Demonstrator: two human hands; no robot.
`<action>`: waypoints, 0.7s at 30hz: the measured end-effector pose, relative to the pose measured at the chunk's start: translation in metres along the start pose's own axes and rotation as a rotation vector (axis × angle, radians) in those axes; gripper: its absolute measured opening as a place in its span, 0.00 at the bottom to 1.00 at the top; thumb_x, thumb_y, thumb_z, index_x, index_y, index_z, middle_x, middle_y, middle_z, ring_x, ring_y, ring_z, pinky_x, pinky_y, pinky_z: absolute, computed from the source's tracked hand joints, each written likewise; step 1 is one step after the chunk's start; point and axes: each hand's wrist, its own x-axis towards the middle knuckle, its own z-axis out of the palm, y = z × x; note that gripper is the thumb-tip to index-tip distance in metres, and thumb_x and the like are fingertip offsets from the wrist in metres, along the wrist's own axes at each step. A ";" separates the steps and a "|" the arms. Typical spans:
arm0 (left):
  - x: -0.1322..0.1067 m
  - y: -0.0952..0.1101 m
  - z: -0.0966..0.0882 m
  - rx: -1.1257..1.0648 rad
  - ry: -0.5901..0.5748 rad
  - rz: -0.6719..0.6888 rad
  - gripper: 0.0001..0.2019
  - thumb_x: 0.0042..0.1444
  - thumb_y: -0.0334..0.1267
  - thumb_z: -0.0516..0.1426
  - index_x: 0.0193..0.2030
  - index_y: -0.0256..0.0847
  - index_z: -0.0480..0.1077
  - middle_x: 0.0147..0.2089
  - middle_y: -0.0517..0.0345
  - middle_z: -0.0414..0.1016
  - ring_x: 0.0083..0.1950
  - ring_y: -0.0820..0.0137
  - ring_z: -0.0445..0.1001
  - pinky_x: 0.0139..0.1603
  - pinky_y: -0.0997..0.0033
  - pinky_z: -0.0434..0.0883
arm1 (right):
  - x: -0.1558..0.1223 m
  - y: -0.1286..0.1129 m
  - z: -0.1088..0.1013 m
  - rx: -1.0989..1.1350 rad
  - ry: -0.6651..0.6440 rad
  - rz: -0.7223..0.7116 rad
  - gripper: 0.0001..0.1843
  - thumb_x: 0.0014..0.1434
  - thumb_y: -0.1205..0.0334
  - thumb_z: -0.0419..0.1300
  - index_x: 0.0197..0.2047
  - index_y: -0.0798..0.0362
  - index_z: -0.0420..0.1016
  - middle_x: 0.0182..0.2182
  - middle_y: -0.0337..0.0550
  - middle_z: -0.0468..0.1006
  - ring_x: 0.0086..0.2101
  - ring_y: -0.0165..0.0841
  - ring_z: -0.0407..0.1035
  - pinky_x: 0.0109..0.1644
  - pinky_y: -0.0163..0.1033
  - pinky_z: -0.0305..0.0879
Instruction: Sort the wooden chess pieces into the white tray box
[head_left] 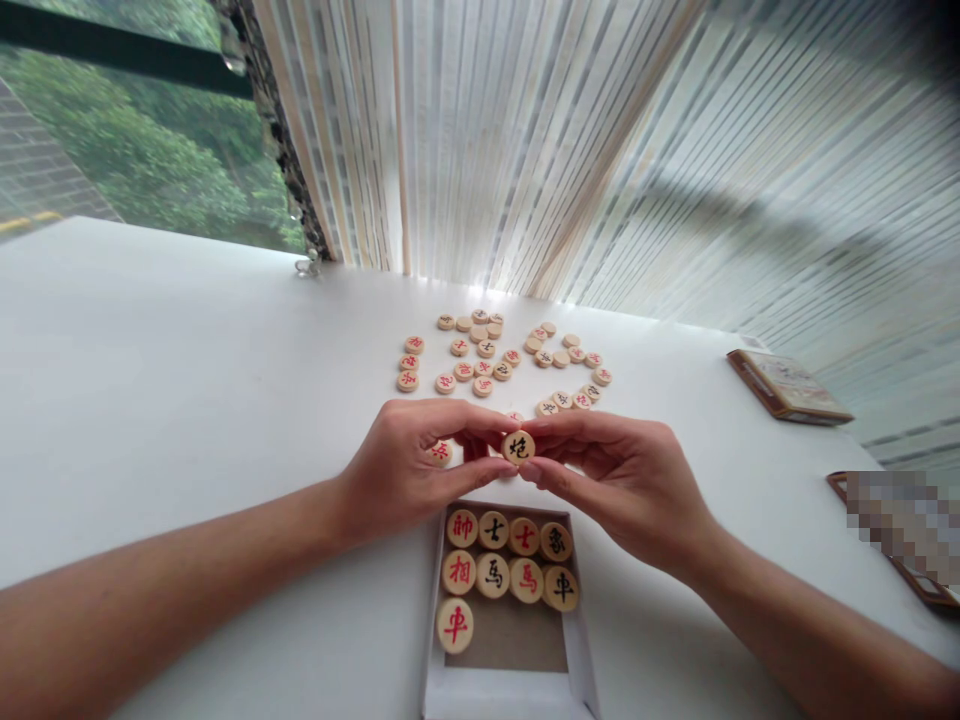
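Note:
Between both hands, a round wooden Chinese chess piece (518, 448) with a black character faces me. My left hand (424, 450) pinches it from the left with thumb and fingertips, and my right hand (611, 465) does the same from the right. Just below them lies an open white box (517, 690), holding rows of pieces with red and black characters; a red-marked piece (455, 625) sits alone in the third row. Another red-marked piece (440, 453) on the table is partly covered by my left fingers. More pieces behind my hands are partly hidden.
Many loose pieces (484, 368) are scattered over the white table (210, 400) beyond my hands, some face down. Two flat framed items, one a brown-edged box (787, 385), lie at the right. A striped curtain (480, 140) and a window border the table's far edge.

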 end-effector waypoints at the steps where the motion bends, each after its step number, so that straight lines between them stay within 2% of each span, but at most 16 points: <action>1: 0.000 0.000 0.000 0.009 0.000 0.005 0.12 0.56 0.26 0.71 0.47 0.29 0.83 0.38 0.51 0.87 0.33 0.75 0.82 0.38 0.81 0.81 | 0.000 0.000 0.000 0.005 0.000 0.011 0.17 0.53 0.67 0.81 0.46 0.50 0.88 0.37 0.42 0.89 0.36 0.30 0.84 0.43 0.27 0.82; 8: -0.001 0.000 -0.001 0.132 -0.039 0.098 0.11 0.57 0.27 0.71 0.47 0.29 0.82 0.37 0.53 0.86 0.33 0.76 0.82 0.40 0.82 0.79 | 0.001 -0.004 0.004 0.065 0.008 0.089 0.15 0.50 0.67 0.82 0.42 0.50 0.89 0.32 0.40 0.88 0.30 0.27 0.81 0.34 0.24 0.78; 15: -0.002 -0.002 0.002 0.197 -0.066 0.175 0.08 0.60 0.28 0.70 0.46 0.31 0.82 0.36 0.53 0.86 0.33 0.74 0.82 0.38 0.80 0.78 | 0.001 -0.009 0.009 0.053 0.009 0.122 0.12 0.49 0.66 0.82 0.37 0.50 0.90 0.26 0.37 0.86 0.26 0.24 0.78 0.30 0.22 0.74; 21: -0.002 0.000 0.001 0.182 -0.093 0.157 0.08 0.60 0.27 0.69 0.46 0.31 0.82 0.35 0.54 0.85 0.34 0.75 0.82 0.39 0.80 0.77 | 0.000 -0.011 0.008 0.017 -0.006 0.177 0.09 0.55 0.59 0.80 0.40 0.50 0.91 0.26 0.41 0.86 0.26 0.28 0.78 0.30 0.26 0.76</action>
